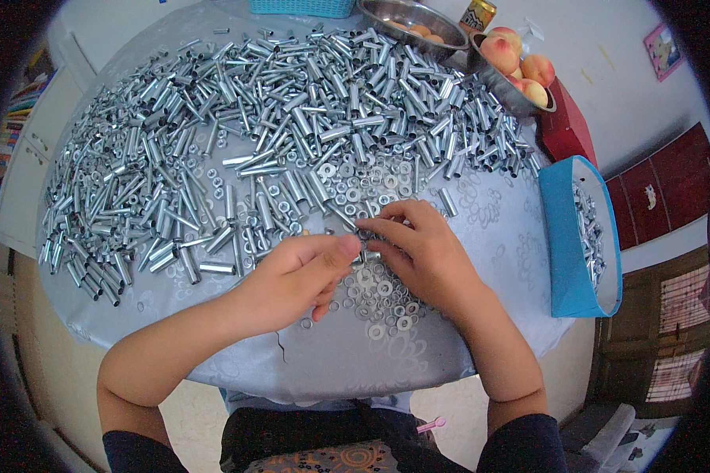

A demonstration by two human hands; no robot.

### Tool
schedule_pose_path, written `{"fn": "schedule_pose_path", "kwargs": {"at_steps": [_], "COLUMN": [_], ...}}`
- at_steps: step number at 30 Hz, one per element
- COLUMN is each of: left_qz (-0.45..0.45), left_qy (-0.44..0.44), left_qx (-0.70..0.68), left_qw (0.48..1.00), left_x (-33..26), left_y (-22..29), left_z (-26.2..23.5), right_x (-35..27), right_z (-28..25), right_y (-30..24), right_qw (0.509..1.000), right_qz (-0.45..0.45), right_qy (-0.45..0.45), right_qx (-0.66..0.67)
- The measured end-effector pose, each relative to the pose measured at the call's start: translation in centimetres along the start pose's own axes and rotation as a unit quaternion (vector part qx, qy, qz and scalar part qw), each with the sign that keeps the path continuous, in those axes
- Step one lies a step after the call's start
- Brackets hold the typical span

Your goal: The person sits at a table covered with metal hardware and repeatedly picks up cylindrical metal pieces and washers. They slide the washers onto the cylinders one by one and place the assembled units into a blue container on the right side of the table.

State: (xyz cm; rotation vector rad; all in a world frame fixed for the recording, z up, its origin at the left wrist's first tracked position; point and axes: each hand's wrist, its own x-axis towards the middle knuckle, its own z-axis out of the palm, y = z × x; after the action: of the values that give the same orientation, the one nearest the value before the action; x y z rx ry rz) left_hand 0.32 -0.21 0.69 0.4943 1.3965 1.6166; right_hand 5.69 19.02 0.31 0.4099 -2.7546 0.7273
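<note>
My left hand (304, 272) is closed, its thumb pressed against the curled fingers. Close against it, the bent fingers of my right hand (418, 248) meet over a small silver metal part (364, 251). Fingers cover most of that part, so its exact kind does not show. Just beyond the fingertips lie loose flat washers (353, 194), and more washers and rings (383, 299) are spread below my right hand. A large heap of silver metal sleeves, bolts and nuts (292, 118) covers the far and left side of the table.
A blue fabric box (560, 236) holding metal parts stands at the table's right edge. Behind are a steel bowl of peaches (497, 83), a bowl of eggs (386, 17), a can (478, 14), a red box (568, 126) and a turquoise basket (301, 8). A patterned cloth (252, 363) covers the round table.
</note>
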Motion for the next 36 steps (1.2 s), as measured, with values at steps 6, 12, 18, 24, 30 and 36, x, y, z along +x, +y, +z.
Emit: {"fn": "schedule_pose_path", "kwargs": {"at_steps": [6, 12, 18, 24, 30, 36], "left_qz": [0.006, -0.016, -0.032, -0.047, -0.044, -0.043], "left_qy": [-0.01, 0.005, 0.028, 0.038, 0.004, -0.014], "left_qx": [0.005, -0.02, -0.068, -0.077, -0.072, -0.083], "left_qw": [1.0, 1.0, 0.997, 0.995, 0.996, 0.996], "left_x": [0.1, 0.1, 0.2, 0.2, 0.1, 0.2], "left_y": [-0.1, -0.2, 0.1, 0.4, 0.1, -0.4], "left_z": [-0.1, 0.0, -0.4, -0.2, -0.3, -0.7], "right_x": [0.0, 0.0, -0.4, -0.6, -0.6, -0.3], "right_z": [0.1, 0.4, -0.9, -0.3, -0.8, -1.4], "right_y": [-0.1, 0.0, -2.0, -1.5, -2.0, -2.3], "right_qw": [0.999, 0.998, 0.909, 0.936, 0.957, 0.967], "right_qz": [-0.002, -0.028, 0.183, 0.075, 0.045, 0.03], "right_qy": [0.014, 0.013, 0.11, 0.09, 0.057, 0.031], "right_qx": [-0.034, -0.047, 0.358, 0.333, 0.281, 0.251]}}
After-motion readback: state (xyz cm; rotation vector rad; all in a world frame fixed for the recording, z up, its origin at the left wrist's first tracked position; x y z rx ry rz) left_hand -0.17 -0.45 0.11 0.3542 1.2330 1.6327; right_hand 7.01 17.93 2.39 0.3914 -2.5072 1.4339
